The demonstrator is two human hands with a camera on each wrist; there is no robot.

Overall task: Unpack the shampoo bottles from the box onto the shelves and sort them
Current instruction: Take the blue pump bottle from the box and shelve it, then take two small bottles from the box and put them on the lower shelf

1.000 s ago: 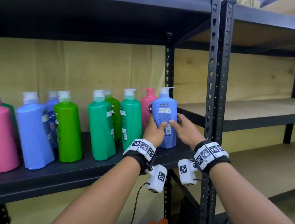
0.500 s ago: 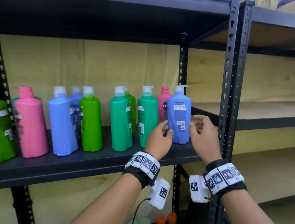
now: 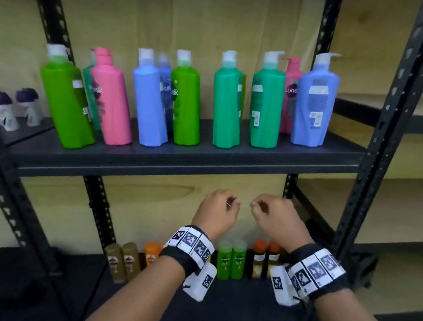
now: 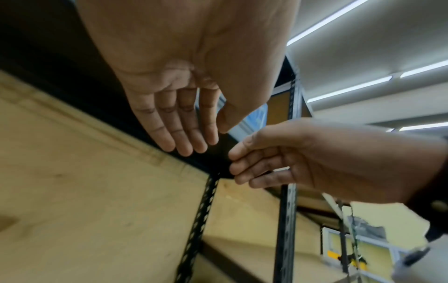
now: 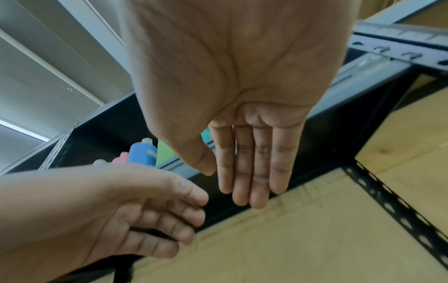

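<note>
Though lacking any box in view, step: betw. bottles; judged a pause w/ one placing done & next fetch not yet begun.
L hand (image 3: 216, 211): empty, fingers loose & relaxed, hung below shelf (image 3: 178, 162) front edge.
R hand (image 3: 277, 218): empty too, fingers near-straight, side by side; close to L hand, not touching.
blue bottle (image 3: 314, 103): stood upright at R end of shelf, just in front of pink bottle (image 3: 286, 116); well above both hands.
next move: prob. called for turning to box, gripping another bottle round its body, setting it by same colour; regrouping prob. needed too, given mixed colours along row.
count, shelf: blue 3 (1 behind); pink 2; teal bottles (image 3: 265, 105) 3 (1 half hidden); green bottles (image 3: 185, 104) 2 plain, poss. 3rd as sliver behind a teal, couldn't tell.
count, lower shelf (image 3: 242, 296): brown bottles (image 3: 115, 257) 2; orange bottle (image 3: 151, 253) 1; small green bottles (image 3: 224, 262) 2; orange-capped bottles (image 3: 258, 258) 2.
count, far L: purple-capped items (image 3: 0, 107) 2.
</note>
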